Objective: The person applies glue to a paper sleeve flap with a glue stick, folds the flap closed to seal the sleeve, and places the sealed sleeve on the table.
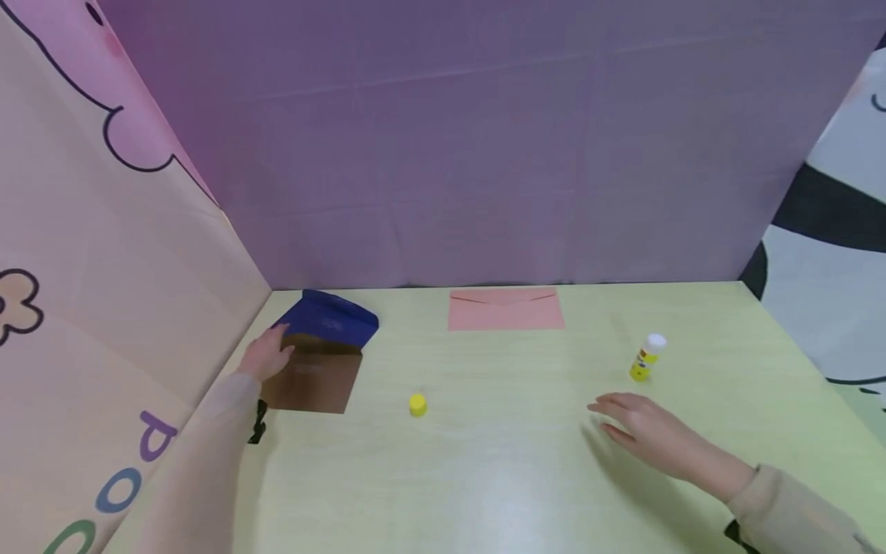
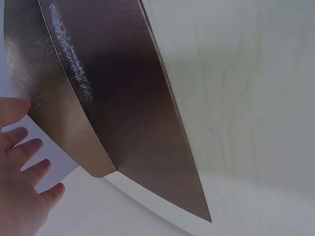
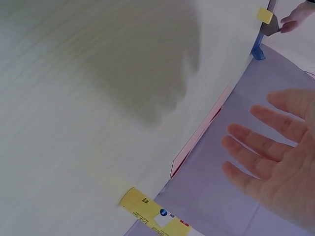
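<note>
A brown envelope [image 1: 314,385] lies at the left of the table, its flap [image 2: 74,123] raised. In the left wrist view, a whitish streak [image 2: 71,59] runs beside the flap's fold. My left hand [image 1: 266,355] is at the flap's left edge, the thumb touching or just over it and the fingers spread. Behind it lies a blue envelope [image 1: 335,317], partly covered. My right hand [image 1: 644,431] hovers over the table with loosely extended fingers, holding nothing. Just beyond it a yellow glue stick [image 1: 644,365] stands upright, white end up.
A small yellow cap [image 1: 418,405] stands mid-table. Toward the back edge lies a pink envelope [image 1: 507,312]. A purple cloth wall [image 1: 429,169] rises behind the table, with printed panels at the left [image 1: 76,254] and right [image 1: 831,285].
</note>
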### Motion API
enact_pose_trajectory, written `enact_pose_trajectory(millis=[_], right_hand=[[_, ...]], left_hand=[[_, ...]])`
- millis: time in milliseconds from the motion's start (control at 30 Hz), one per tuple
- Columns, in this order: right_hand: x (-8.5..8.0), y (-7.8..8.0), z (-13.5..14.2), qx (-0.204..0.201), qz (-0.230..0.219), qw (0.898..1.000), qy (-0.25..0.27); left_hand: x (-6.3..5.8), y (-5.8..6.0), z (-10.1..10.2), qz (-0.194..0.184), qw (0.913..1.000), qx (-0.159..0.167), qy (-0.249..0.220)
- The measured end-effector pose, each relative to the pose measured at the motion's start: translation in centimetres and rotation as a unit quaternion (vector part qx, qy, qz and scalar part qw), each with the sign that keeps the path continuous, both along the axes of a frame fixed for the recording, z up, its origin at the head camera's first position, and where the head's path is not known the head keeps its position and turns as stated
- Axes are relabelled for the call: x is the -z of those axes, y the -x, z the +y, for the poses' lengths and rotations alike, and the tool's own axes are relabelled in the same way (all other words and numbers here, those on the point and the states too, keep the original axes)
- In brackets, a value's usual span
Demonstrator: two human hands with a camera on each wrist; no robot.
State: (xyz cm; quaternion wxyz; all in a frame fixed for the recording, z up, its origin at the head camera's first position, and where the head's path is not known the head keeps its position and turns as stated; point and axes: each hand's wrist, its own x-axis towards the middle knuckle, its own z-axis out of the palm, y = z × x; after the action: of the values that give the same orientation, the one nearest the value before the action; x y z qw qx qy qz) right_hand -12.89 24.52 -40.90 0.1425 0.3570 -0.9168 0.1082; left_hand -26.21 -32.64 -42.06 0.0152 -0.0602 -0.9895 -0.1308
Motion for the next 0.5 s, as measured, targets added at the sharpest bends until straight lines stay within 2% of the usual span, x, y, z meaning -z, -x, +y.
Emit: enact_pose_trajectory(millis=[300,500], right_hand=[[0.27,-0.11,0.08,-0.007,0.009,1.0,0.004],[0.14,-0.21,0.02,0.001,-0.009,1.0,-0.002]], left_hand=[[0.29,0.09,0.56,-0.001,0.9999,0.002,0.016],[0.19,-0.01,0.58,0.039,0.9988,0.011,0.028]])
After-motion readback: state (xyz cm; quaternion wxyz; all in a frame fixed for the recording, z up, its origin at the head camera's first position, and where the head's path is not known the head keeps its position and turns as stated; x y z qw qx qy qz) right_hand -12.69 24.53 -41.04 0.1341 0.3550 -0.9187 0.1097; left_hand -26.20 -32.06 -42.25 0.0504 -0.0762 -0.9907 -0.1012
